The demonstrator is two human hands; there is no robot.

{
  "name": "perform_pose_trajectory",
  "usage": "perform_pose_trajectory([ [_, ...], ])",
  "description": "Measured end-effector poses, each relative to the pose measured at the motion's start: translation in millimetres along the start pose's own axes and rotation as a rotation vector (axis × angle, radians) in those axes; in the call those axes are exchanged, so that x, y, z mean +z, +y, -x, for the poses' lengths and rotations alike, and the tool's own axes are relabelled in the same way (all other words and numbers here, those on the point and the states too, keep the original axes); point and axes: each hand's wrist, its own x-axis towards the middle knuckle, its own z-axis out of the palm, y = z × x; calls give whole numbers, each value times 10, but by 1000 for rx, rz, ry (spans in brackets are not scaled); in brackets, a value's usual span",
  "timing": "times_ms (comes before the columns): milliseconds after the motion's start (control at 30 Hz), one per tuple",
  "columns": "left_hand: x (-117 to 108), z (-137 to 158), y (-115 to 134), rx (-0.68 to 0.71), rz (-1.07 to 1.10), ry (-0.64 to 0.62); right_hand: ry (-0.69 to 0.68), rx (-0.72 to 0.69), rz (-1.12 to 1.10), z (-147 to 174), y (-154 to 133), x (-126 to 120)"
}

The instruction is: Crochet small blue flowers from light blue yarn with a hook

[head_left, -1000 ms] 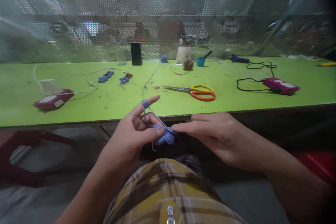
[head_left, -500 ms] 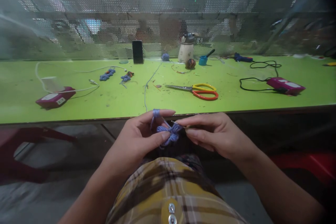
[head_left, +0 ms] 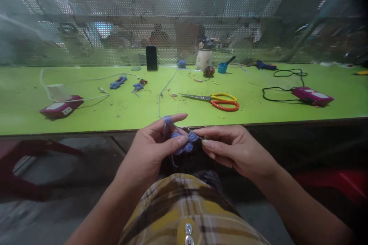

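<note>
Just off the table's front edge, my left hand (head_left: 156, 139) pinches a blue-violet crochet flower (head_left: 188, 147) between thumb and fingers. Blue yarn (head_left: 167, 120) wraps round its raised index finger, and the strand runs back over the table to a small yarn ball (head_left: 181, 64). To the right, my right hand (head_left: 232, 143) is closed on a thin crochet hook (head_left: 200, 137), whose tip reaches the flower's upper petal. Most of the hook's handle is hidden by the fingers. Behind the hands lie scissors (head_left: 211, 99) with one yellow and one red handle.
The green table (head_left: 138, 115) carries finished blue crochet pieces (head_left: 118, 82), a phone (head_left: 151, 58), a pitcher (head_left: 204, 54), a dark multicoloured yarn ball (head_left: 208, 71) and a blue cup (head_left: 222, 67). Purple boxes with cords (head_left: 312, 96) sit at both sides. A perforated metal screen (head_left: 115, 30) stands behind.
My left hand has tilted the flower, and its raised index finger has shifted slightly left and up. A loose yarn tail now hangs below the flower. The right hand has barely moved.
</note>
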Motion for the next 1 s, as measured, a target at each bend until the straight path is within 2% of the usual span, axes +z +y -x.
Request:
perform_pose_trajectory([
  [233, -34, -7, -49, 59, -176, 19, 31, 43, -130, -2, 29, 50],
  [400, -71, -8, -98, 43, -157, 26, 62, 42, -189, -11, 80, 80],
  [800, -47, -23, -78, 44, -169, 26, 83, 50, -180, -25, 126, 92],
  [1000, -67, -34, 3, 35, -355, -67, 49, 50, -54, -21, 111, 62],
])
